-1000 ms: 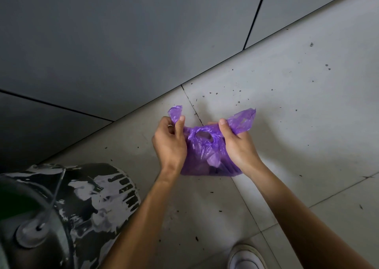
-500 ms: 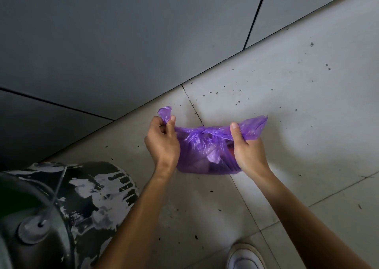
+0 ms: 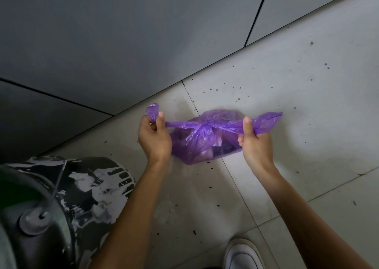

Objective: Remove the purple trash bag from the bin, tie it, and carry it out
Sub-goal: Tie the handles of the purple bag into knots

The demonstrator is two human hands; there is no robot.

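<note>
The purple trash bag (image 3: 205, 143) hangs just above the tiled floor, small and partly full, with dark things showing through the thin plastic. Its two top flaps cross in a knot at the middle. My left hand (image 3: 153, 139) pinches the left flap, whose end sticks up past my thumb. My right hand (image 3: 255, 143) pinches the right flap, whose end fans out to the right. Both flaps are stretched taut and almost level. The bin (image 3: 41, 207), black with white paint smears and a wire handle, stands at the lower left.
A grey panelled wall (image 3: 143, 42) runs diagonally across the top, meeting the pale speckled floor (image 3: 297, 84). My white shoe (image 3: 243, 255) shows at the bottom edge, right of the bin.
My hands have moved apart, left hand leftward and right hand rightward, drawing the two flaps out taut. The loose loop at the bag's mouth has closed down into a knot.
</note>
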